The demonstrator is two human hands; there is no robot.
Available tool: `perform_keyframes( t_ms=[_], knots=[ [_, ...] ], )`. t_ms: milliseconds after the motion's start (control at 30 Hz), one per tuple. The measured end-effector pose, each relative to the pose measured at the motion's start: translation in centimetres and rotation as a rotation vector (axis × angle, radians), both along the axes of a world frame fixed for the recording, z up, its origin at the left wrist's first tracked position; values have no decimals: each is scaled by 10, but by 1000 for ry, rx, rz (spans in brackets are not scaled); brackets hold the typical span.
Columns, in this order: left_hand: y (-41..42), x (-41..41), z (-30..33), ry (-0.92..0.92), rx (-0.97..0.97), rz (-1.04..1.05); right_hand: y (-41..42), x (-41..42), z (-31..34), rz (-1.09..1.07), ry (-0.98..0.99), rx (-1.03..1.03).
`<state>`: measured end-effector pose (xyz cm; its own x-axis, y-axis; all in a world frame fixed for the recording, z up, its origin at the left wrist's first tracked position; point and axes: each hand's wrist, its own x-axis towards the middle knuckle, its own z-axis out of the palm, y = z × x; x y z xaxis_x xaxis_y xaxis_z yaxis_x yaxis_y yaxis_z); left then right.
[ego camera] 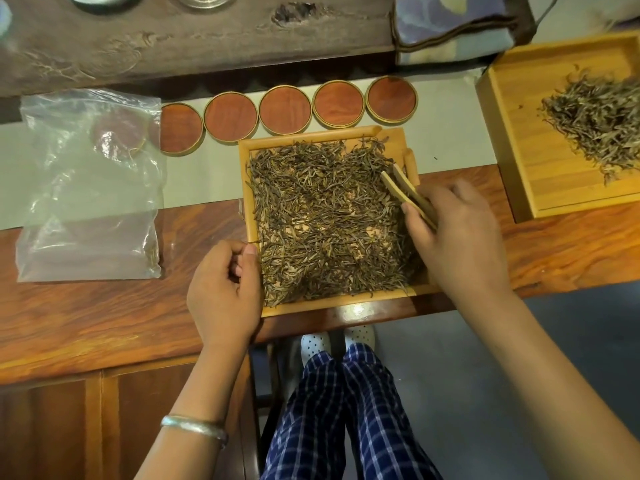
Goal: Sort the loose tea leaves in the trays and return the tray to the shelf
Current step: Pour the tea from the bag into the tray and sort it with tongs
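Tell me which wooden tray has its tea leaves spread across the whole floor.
The near tray, between the left hand and right hand. The far-right tray holds one heap, with much bare wood showing.

Bare forearms, silver bangle (194, 429) (left wrist), blue-white plaid trousers (346, 420), white dotted shoes (315, 342)
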<state>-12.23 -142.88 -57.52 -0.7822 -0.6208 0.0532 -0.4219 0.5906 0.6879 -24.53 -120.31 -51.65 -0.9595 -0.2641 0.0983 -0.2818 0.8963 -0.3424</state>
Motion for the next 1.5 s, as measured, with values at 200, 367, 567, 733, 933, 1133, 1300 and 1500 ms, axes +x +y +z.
perform_keyframes(
  t_ms=[200,367,567,733,933,1133,1300,1500],
  knots=[
    [1,0,0,-5,25,12,-26,-12,0,11,-40,-11],
    [-1,1,0,-21,20,19,-41,-20,3,-1,-6,-27],
    [1,0,-1,-47,38,37,-56,-24,1,52,-64,19],
    [0,0,-1,-59,42,49,-63,-23,5,54,-31,-21],
    [1,0,-1,-80,53,63,-88,-16,3,132,-63,-12],
    [-1,1,-2,-95,56,66,-91,-13,2,181,-94,-17],
    [-1,-1,-1,-93,59,56,-72,-23,5,67,-34,-31],
    [-1,-1,0,-77,54,59,-54,-28,-2,34,-54,-33]
  ],
)
